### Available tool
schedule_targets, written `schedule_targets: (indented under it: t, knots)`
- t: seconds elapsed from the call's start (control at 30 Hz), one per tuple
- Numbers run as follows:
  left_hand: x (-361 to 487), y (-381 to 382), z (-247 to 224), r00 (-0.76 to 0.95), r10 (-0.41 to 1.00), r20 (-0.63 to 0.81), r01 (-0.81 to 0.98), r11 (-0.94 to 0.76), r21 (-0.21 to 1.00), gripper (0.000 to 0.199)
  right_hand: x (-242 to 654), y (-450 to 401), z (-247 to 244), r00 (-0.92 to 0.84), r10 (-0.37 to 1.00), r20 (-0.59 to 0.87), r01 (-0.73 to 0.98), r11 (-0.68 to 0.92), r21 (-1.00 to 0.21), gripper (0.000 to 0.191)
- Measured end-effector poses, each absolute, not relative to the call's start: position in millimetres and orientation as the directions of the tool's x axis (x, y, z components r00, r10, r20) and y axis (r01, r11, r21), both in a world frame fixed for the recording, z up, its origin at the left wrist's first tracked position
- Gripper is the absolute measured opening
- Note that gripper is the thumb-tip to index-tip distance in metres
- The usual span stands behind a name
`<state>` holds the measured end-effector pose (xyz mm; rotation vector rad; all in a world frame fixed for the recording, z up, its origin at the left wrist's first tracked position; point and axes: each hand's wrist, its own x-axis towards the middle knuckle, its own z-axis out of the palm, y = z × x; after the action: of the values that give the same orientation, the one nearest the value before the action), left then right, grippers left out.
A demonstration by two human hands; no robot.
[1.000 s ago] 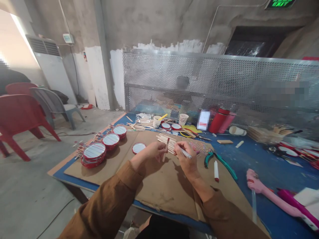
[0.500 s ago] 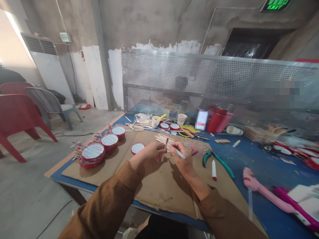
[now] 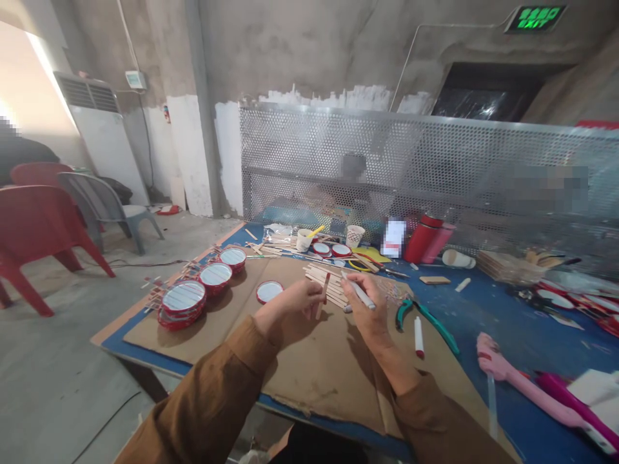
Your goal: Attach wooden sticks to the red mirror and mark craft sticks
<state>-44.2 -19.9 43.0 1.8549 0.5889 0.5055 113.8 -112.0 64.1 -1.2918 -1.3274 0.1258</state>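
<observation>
The left hand [image 3: 293,301] pinches a wooden craft stick [image 3: 323,298] nearly upright (its far end looks reddish) before a loose heap of sticks [image 3: 314,277], while the right hand [image 3: 368,310], nearer the stick's right side, pinches a white marker [image 3: 360,293] slanting far-left, its tip just right of the stick.

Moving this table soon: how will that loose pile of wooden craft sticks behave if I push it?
The wooden craft sticks will probably slide apart, since they lie loose and crossed. Each looks thin, light and stiff, likely to snap if bent hard.
</observation>
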Motion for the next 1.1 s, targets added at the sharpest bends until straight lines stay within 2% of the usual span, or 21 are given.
schedule_targets:
  t: [0.27, 0.8, 1.1]
  knots:
    - [-43.9, -19.2, 45.0, 0.799, 0.595, 0.083, 0.138, -0.316, 0.939, 0.028, 108.9, -111.2, 58.4, 0.170, 0.775, 0.609, 0.613, 0.401, -0.681, 0.021]
    - [-43.3, -16.8, 42.1, 0.808, 0.582, 0.099, 0.145, -0.359, 0.922, 0.026, 107.6, -110.2, 57.7, 0.122, 0.775, 0.620, 0.629, 0.423, -0.652, 0.017]
    - [-43.6, -21.6, 45.7, 0.799, 0.596, 0.080, 0.172, -0.354, 0.919, 0.021, 107.6, -110.5, 57.6, 0.202, 0.767, 0.609, 0.642, 0.366, -0.674, 0.019]
